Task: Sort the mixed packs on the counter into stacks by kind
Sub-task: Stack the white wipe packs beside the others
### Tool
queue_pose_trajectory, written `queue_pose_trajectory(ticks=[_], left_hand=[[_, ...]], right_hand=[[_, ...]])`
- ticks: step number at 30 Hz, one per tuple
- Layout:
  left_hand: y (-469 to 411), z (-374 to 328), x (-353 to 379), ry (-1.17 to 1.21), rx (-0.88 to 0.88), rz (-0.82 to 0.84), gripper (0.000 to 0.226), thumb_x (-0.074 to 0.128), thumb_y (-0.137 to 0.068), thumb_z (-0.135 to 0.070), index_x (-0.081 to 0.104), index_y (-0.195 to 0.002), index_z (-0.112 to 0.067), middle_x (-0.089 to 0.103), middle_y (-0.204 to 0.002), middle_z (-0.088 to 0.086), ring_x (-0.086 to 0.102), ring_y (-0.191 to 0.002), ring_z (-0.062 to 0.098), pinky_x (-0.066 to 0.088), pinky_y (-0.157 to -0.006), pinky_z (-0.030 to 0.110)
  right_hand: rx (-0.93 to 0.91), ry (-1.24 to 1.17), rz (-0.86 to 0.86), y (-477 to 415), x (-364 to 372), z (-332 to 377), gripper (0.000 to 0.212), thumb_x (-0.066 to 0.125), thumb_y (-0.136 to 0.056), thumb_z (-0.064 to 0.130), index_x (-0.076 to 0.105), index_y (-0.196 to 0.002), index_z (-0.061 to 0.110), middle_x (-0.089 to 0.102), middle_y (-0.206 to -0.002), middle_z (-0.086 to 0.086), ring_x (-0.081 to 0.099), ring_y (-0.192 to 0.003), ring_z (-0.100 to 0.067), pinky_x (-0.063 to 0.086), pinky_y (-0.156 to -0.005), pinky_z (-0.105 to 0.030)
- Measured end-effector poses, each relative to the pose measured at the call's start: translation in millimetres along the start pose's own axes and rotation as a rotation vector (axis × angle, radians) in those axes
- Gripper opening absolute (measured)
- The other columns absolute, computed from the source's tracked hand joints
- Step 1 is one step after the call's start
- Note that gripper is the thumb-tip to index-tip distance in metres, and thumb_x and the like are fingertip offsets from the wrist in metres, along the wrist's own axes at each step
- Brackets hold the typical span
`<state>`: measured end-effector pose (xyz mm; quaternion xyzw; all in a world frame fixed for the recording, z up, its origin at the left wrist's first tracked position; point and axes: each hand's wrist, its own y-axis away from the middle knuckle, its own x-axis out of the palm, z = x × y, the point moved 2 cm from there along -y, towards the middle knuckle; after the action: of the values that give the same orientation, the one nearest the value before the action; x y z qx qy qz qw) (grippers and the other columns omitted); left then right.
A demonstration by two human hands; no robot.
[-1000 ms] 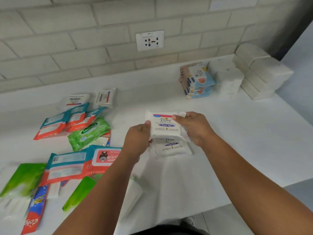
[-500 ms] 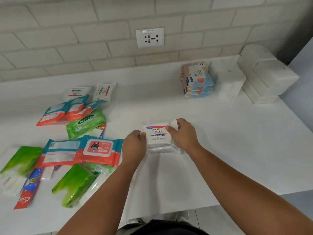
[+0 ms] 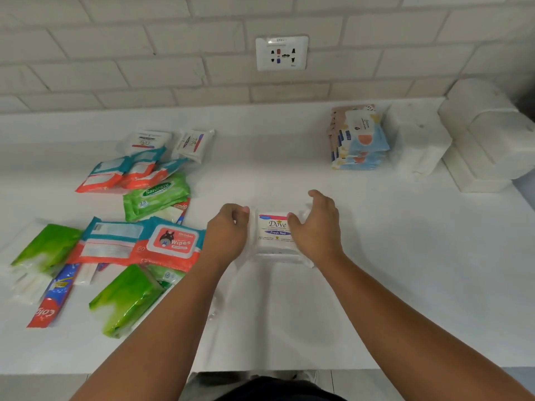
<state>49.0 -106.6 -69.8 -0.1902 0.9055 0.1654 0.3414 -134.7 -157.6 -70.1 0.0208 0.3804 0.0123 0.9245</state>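
Counter; Dove pack between left fingers, right fingers

The left hand and the right hand cover both side edges of the Dove pack. The left fingertips are hidden, so its grip cannot be told. Under this pack only a white edge shows, and the count is unclear. Its small print is unreadable. The toothpaste tube lies partly under the teal and orange pack. The white stack is cut by the right edge.
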Motion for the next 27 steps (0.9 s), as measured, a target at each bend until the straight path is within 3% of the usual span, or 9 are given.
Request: queue_pose_trajectory(ticks=[3, 7, 11, 18, 20, 21, 23, 25, 27], left_hand=[[-18, -5, -27, -0.044, 0.112, -0.071, 0.034, 0.049, -0.103, -0.040, 0.065, -0.118, -0.013, 0.069, -0.116, 0.004, 0.062, -0.105, 0.023, 0.039, -0.084, 0.026], [-52, -1, -67, -0.103, 0.209, -0.091, 0.023, 0.057, -0.100, -0.037, 0.068, -0.108, -0.019, 0.069, -0.108, 0.000, 0.064, -0.091, 0.016, 0.045, -0.078, 0.026], [-98, 14, -109, -0.153, 0.267, -0.093, 0.016, 0.063, -0.096, -0.029, 0.069, -0.107, -0.018, 0.071, -0.109, 0.002, 0.066, -0.092, 0.019, 0.052, -0.083, 0.029], [-198, 41, -156, -0.308, 0.381, -0.081, 0.018, 0.058, -0.094, -0.021, 0.072, -0.104, -0.015, 0.073, -0.108, 0.006, 0.067, -0.097, 0.027, 0.049, -0.087, 0.033], [-223, 42, -161, -0.325, 0.422, -0.068, 0.019, 0.057, -0.096, -0.022, 0.072, -0.105, -0.013, 0.074, -0.108, 0.005, 0.067, -0.098, 0.026, 0.048, -0.091, 0.034], [-235, 42, -161, -0.338, 0.433, -0.049, 0.020, 0.058, -0.097, -0.022, 0.071, -0.107, -0.012, 0.073, -0.111, 0.004, 0.067, -0.101, 0.026, 0.047, -0.094, 0.034], [-259, 45, -159, -0.382, 0.433, 0.013, 0.024, 0.063, -0.096, -0.026, 0.069, -0.115, -0.014, 0.070, -0.119, 0.005, 0.063, -0.108, 0.026, 0.045, -0.099, 0.035], [-281, 48, -152, -0.444, 0.418, 0.078, 0.035, 0.068, -0.093, -0.032, 0.066, -0.122, -0.014, 0.066, -0.125, 0.008, 0.059, -0.114, 0.028, 0.046, -0.100, 0.037], [-299, 50, -143, -0.492, 0.409, 0.131, 0.045, 0.071, -0.090, -0.037, 0.062, -0.127, -0.013, 0.062, -0.129, 0.011, 0.057, -0.117, 0.030, 0.046, -0.100, 0.039]], right_hand=[[-0.251, 0.097, -0.095, 1, 13, 35, 0.051, 0.068, -0.086, 0.036, 0.053, -0.132, 0.018, 0.051, -0.137, -0.004, 0.044, -0.130, -0.024, 0.044, -0.105, -0.041], [-0.293, -0.010, 0.024, -8, 44, 84, 0.037, 0.063, -0.092, 0.031, 0.059, -0.126, 0.017, 0.057, -0.132, -0.001, 0.048, -0.128, -0.018, 0.038, -0.105, -0.025], [-0.171, -0.125, 0.146, -29, 86, 127, 0.035, 0.064, -0.093, 0.031, 0.060, -0.125, 0.017, 0.062, -0.127, -0.001, 0.059, -0.113, -0.017, 0.039, -0.089, -0.019], [0.083, -0.264, 0.226, -87, 158, 175, 0.040, 0.061, -0.093, 0.032, 0.059, -0.127, 0.011, 0.063, -0.125, -0.005, 0.059, -0.113, -0.023, 0.045, -0.089, -0.028], [0.167, -0.308, 0.233, -104, 175, 182, 0.032, 0.061, -0.091, 0.032, 0.063, -0.112, 0.008, 0.065, -0.110, -0.006, 0.061, -0.098, -0.025, 0.044, -0.077, -0.029], [0.204, -0.345, 0.225, -111, 182, 185, 0.024, 0.061, -0.090, 0.030, 0.063, -0.096, 0.007, 0.062, -0.095, -0.008, 0.059, -0.085, -0.025, 0.042, -0.071, -0.030], [0.274, -0.406, 0.201, -120, 196, 191, 0.024, 0.061, -0.087, 0.024, 0.051, -0.070, 0.010, 0.051, -0.073, -0.010, 0.051, -0.067, -0.024, 0.039, -0.062, -0.033], [0.352, -0.444, 0.195, -125, 211, 195, 0.026, 0.062, -0.085, 0.024, 0.052, -0.065, 0.011, 0.054, -0.065, -0.009, 0.055, -0.062, -0.026, 0.047, -0.061, -0.034], [0.447, -0.540, 0.213, -129, 226, 197, 0.021, 0.065, -0.084, 0.027, 0.061, -0.076, 0.008, 0.067, -0.076, -0.011, 0.068, -0.071, -0.030, 0.061, -0.072, -0.041]])
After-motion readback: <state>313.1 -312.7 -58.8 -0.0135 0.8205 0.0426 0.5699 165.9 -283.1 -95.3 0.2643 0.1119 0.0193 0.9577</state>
